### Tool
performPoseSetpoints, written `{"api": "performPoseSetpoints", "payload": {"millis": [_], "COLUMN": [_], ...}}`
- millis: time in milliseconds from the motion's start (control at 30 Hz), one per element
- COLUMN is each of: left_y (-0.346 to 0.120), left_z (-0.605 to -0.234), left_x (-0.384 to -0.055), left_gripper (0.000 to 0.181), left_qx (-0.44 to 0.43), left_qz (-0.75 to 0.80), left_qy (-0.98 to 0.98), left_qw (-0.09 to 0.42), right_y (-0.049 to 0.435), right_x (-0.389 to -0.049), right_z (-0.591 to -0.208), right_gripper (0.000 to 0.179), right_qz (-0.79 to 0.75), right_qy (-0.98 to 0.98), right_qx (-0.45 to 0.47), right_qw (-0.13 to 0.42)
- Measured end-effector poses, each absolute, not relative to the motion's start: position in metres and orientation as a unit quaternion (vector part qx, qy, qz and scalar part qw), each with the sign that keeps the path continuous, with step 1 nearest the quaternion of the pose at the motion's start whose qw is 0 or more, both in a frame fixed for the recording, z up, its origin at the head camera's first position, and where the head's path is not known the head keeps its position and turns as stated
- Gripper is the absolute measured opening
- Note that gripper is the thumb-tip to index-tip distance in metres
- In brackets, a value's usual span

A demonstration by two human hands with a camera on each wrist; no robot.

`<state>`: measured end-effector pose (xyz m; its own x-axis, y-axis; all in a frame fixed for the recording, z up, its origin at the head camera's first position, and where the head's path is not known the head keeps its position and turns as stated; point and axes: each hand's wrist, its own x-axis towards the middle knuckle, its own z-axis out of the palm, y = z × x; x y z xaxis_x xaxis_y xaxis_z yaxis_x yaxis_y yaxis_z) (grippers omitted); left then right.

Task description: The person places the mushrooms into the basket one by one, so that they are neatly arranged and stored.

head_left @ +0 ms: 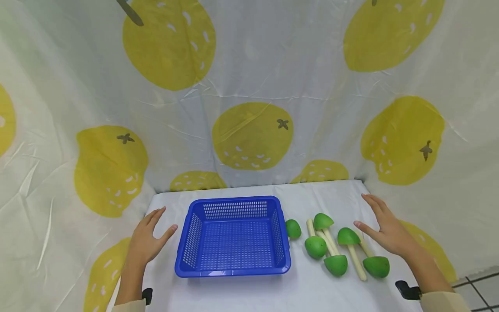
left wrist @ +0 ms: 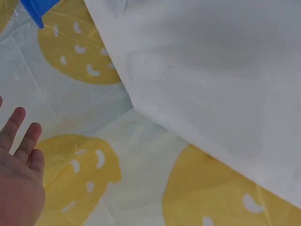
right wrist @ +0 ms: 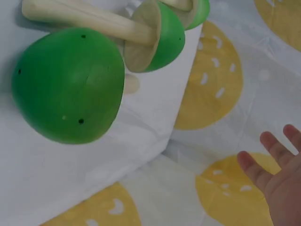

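Observation:
A blue plastic basket (head_left: 234,274) with slotted walls stands on the white tabletop, nothing in it. To its right lie several toy mushrooms (head_left: 336,265) with green caps and pale stems, one partly hidden behind the basket's right side. My left hand (head_left: 146,240) hovers left of the basket, fingers spread and apart from it. On the other side, my right hand (head_left: 390,229) is held beside the rightmost mushrooms, fingers extended, touching none. The right wrist view shows a green mushroom cap (right wrist: 68,87) up close, away from that hand's fingers.
A white curtain (head_left: 249,60) printed with yellow lemons hangs behind the table (head_left: 230,297) and along both sides. Grey floor tiles (head_left: 483,288) show at the lower right. A black strap piece (head_left: 407,289) sits at the right wrist.

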<state>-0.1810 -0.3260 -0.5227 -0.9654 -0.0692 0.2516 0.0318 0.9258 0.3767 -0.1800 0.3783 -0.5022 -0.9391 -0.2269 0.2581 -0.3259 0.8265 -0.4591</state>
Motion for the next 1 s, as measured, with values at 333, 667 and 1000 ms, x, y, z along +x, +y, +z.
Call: {"api": "performPoseSetpoints", "payload": {"millis": [333, 667, 1000], "left_y": [-0.31, -0.297, -0.288], "left_z": [-0.539, -0.553, -0.568], "left_x": [-0.178, -0.174, -0.165], "left_gripper": [0.075, 0.073, 0.071], "left_qx": [0.011, 0.027, 0.022], "left_qz": [-0.25, -0.29, -0.318], "left_qy": [-0.957, -0.952, -0.943], "left_qw": [0.144, 0.089, 0.094], "right_y": [0.357, 0.333, 0.307], "right_x": [-0.182, -0.177, -0.165], "right_z": [-0.516, -0.534, -0.548], "right_gripper": [0.084, 0.067, 0.05], "right_qz": [0.285, 0.321, 0.355], "right_qy": [-0.941, -0.926, -0.914], "right_qx": [0.146, 0.146, 0.143], "right_qw": [0.108, 0.132, 0.133]}}
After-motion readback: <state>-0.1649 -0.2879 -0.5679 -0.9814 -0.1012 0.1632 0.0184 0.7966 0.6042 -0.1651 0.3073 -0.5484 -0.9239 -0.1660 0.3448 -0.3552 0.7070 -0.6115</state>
